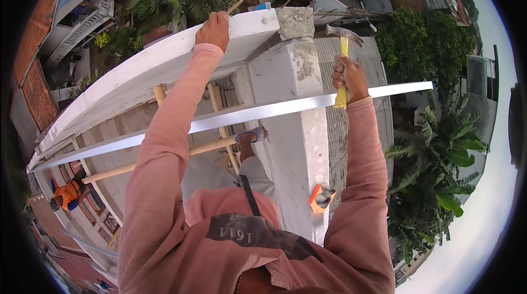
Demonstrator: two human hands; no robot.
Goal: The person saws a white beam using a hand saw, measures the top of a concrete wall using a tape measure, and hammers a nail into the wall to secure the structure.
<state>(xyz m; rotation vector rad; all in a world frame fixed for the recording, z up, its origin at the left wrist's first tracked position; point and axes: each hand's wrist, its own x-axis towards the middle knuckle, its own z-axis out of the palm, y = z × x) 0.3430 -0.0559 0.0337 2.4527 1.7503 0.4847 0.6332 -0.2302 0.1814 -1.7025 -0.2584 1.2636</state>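
My left hand (213,30) is closed at the top edge of a curved white wall (250,28). A thin wooden stick (235,6) sticks out just past its fingers; whether they hold it, I cannot tell. My right hand (351,79) grips a claw hammer (343,47) by its yellow handle, head up and away from me. Beneath my forearms and the hammer's lower end runs a long, shiny metal bar (263,109), crossing from far left to right. An orange and black hand tool (321,198) lies on the white ledge near my right forearm.
A rough concrete block (295,23) tops the wall corner. Wooden poles (159,165) form scaffolding below, with my sandalled foot (251,135) beside one. Far below left, a person in orange (68,196) is visible. Corrugated roofing (339,146) and trees (422,47) lie to the right.
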